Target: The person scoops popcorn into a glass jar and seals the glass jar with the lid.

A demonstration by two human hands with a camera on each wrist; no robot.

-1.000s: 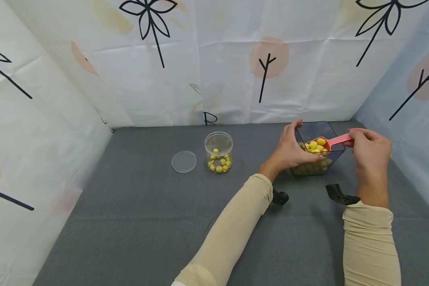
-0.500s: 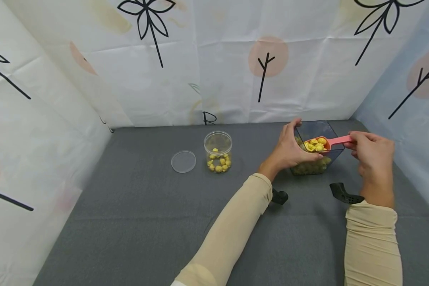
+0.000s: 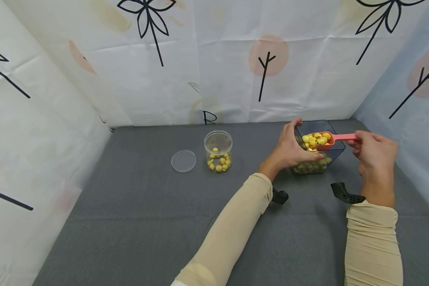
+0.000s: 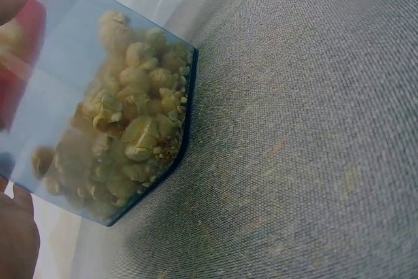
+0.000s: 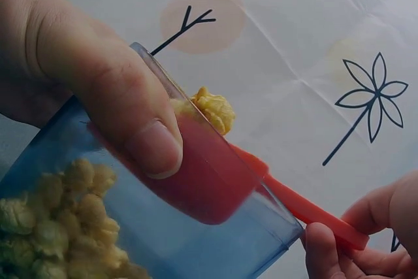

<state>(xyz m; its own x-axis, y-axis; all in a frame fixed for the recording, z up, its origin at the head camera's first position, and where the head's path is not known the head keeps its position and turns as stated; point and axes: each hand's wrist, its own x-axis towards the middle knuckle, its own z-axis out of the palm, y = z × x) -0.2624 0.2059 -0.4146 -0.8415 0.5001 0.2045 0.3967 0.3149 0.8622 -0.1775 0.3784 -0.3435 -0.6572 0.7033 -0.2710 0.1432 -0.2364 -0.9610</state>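
Note:
A clear bluish square container holds yellow popcorn in its lower part. My left hand grips it from the left, the thumb lying across the near wall, as the right wrist view also shows. My right hand pinches the handle end of a red-pink scoop. The scoop's bowl, heaped with popcorn, is at the container's mouth, partly below the rim and seen through the wall in the right wrist view. The handle reaches out over the right rim.
An uncovered clear round jar with some popcorn at its bottom stands left of the hands. Beside it a round transparent lid lies flat on the grey cloth. Printed white sheets rise behind and at both sides.
The loaded scoop has risen within the container's mouth and its handle has levelled out. My right hand has shifted slightly right. The left hand and the container keep their place.

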